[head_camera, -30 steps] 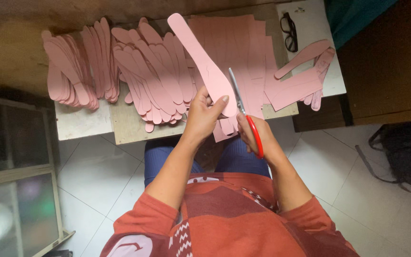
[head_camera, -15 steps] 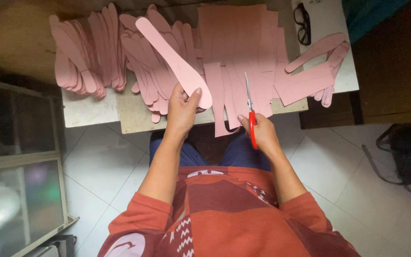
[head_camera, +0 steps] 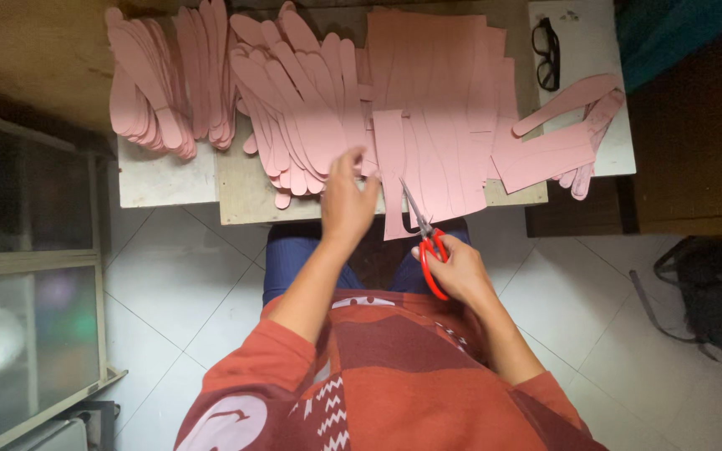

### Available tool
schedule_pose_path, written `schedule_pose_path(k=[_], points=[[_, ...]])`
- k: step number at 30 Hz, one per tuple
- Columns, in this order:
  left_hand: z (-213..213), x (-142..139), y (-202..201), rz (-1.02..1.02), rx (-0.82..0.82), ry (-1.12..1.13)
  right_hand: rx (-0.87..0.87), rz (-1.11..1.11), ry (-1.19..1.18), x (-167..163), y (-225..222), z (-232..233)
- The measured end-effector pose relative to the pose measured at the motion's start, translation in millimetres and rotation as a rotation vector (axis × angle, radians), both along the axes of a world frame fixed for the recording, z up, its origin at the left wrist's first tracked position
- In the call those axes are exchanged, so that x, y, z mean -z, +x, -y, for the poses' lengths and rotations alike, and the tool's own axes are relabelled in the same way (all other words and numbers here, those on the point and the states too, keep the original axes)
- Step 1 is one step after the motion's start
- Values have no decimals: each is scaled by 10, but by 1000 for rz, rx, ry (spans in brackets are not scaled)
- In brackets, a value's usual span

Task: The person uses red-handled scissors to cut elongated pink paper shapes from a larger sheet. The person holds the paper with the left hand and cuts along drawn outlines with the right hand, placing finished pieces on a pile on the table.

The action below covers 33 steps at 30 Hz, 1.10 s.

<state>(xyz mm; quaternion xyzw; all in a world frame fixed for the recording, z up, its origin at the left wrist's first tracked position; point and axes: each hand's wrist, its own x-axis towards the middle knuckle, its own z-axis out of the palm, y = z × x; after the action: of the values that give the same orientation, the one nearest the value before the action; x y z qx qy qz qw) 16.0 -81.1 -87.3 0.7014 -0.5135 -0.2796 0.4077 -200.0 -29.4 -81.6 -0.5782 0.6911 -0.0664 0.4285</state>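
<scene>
Pink cut-out strip has left the left hand [head_camera: 346,200], which now hovers open over the strip pile [head_camera: 294,108]; the right hand [head_camera: 455,266] still grips red scissors [head_camera: 424,238] at the table [head_camera: 244,196] edge.

Red-handled scissors [head_camera: 424,238] are being gripped by the right hand [head_camera: 455,267]; pink cut-outs [head_camera: 302,108] are being touched by the left hand [head_camera: 346,200].

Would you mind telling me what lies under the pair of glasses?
The glasses rest on a white tabletop, right of the pink sheets. Only bare white surface shows around them; whatever is beneath that tabletop is covered.
</scene>
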Motion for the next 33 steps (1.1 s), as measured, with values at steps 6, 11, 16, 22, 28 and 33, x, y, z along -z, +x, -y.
schedule_pose_path(k=[6, 11, 16, 22, 28, 33], points=[[3, 162, -367, 90, -9, 159, 58, -18, -25, 101, -20, -339], [147, 130, -413, 90, -88, 206, 113, -60, -42, 104, -22, -574], [132, 111, -371, 19, -6, 355, 238, 112, -80, 104, -42, -622], [-38, 130, -337, -617, 121, 299, 302, 328, -288, 163, -144, -441], [-267, -39, -172, -1031, 100, 166, 436, 611, -276, 70, -200, -226], [-355, -125, -198, -1000, 93, -12, 447, 971, -139, -242, -105, -235]])
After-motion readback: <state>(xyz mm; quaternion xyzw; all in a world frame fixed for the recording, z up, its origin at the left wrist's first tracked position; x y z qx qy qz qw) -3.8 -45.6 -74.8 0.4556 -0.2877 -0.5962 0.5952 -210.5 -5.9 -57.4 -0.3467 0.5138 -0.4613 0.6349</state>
